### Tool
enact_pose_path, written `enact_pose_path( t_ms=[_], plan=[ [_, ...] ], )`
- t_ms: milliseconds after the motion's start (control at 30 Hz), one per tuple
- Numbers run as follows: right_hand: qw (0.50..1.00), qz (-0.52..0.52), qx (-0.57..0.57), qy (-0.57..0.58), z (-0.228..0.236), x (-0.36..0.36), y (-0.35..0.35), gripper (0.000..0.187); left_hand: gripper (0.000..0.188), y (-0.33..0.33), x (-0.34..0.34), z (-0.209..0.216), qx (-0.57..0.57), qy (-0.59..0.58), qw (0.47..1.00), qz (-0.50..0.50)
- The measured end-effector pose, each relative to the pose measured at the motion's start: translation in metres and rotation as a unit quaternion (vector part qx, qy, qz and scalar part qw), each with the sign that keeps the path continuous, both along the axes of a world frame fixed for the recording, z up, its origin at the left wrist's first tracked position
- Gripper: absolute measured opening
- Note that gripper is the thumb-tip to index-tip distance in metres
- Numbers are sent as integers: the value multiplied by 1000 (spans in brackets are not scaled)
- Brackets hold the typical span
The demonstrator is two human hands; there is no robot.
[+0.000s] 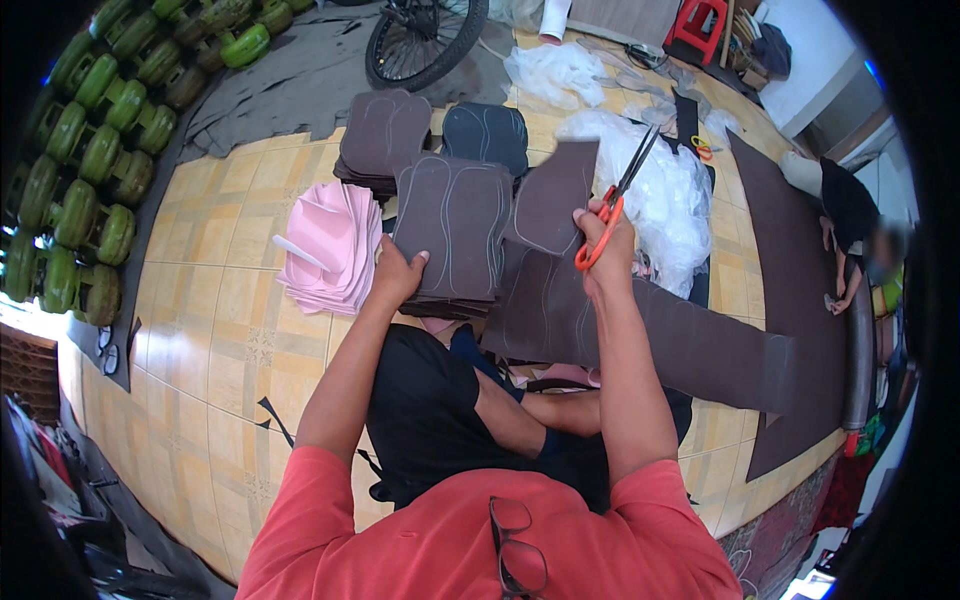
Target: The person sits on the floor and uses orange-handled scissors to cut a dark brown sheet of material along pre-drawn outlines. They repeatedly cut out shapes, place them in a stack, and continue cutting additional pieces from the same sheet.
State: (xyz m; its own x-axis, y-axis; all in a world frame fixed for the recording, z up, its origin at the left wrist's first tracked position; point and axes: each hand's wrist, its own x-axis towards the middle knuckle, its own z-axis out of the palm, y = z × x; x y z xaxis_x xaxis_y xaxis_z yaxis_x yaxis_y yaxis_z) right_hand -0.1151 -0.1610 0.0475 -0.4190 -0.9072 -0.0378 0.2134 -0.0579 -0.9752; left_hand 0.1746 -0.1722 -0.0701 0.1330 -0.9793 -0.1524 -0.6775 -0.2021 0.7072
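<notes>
Spreading out beneath everything, the tiled floor (220, 290) serves as the work surface, likely because it offers room to lay sheets flat. At the far right lies a wide dark brown sheet (790, 240), perhaps set aside there so its bulk stays off the nearer space. A long brown strip (690, 345) passes below the right forearm, close to the seated person's legs and so within reach.

Crumpled clear plastic (670, 200) sits just beyond the strip. The front brown stack (450, 215) is nearest the body, with the rear brown stack (385, 130) and the navy stack (490, 135) behind it; piling like shapes together probably holds them flat and sorted. The pink stack (330, 245) stands apart by colour, to the left.

The left hand (400, 275) lies at the front stack's left edge, thumb on top, seemingly steadying it; how firmly it grips I cannot tell. The right hand (612, 255) is closed around the orange-handled scissors (612, 205), blades pointing up and away, presumably clear of the fabric. Its thumb meets a loose brown piece (560, 195), apparently pinching it. Smallest are the pale curved lines (497, 205) on the top pieces, likely shape guides.
</notes>
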Motion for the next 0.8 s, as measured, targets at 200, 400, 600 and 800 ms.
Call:
enact_pose_path(
  t_ms=[200,400,600,800],
  plan=[
    [996,64,50,-22,-47,33,-13,26,89,-3,2,-11,-37,-1,999,4],
    [970,68,181,148,-156,58,-12,22,79,8,-10,0,-133,-114,984,21],
    [944,86,81,308,-151,54,-3,24,20,80,-71,77,-243,-68,964,-83],
    [962,103,30,250,-133,42,16,26,35,146,-131,16,-1,-104,971,-214]
  ],
)
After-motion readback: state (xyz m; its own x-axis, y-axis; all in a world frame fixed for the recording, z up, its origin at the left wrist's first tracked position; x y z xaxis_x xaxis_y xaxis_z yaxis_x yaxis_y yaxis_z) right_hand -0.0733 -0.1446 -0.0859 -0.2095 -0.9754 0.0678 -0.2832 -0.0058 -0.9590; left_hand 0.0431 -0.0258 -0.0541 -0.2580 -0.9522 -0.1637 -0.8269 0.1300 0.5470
